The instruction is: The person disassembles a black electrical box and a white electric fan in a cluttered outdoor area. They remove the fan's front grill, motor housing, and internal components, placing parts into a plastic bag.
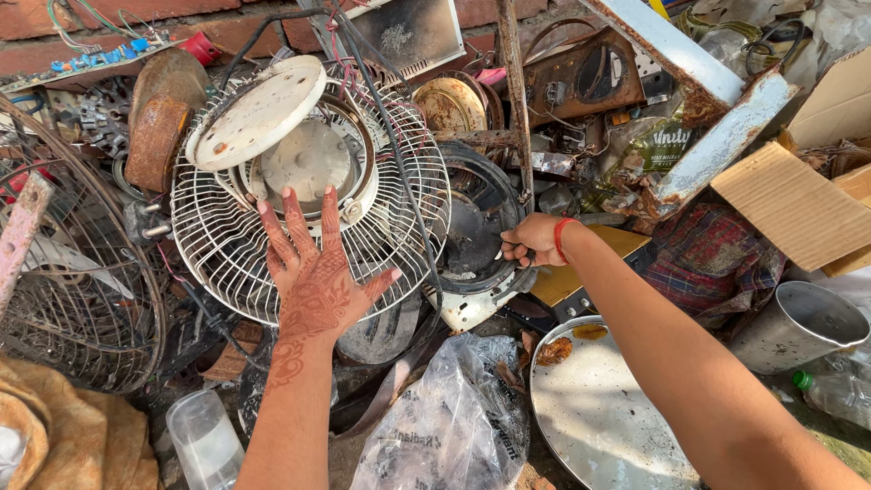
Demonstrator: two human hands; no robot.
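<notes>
A: Where is the white fan guard (308,191)?

B: Propped among the scrap, its round face tilted up toward the camera. The left hand (313,268) lies flat on its lower wires, fingers spread wide.

A: And the right hand (533,240)?

B: Right of the guard, closed around the rim of a dark round metal part (476,227).

A: Any packaging?

B: A green printed pouch (649,150) lies crumpled farther right of the guard, corrugated cardboard (794,204) beyond it, and a clear plastic bag (454,426) below the guard.
</notes>
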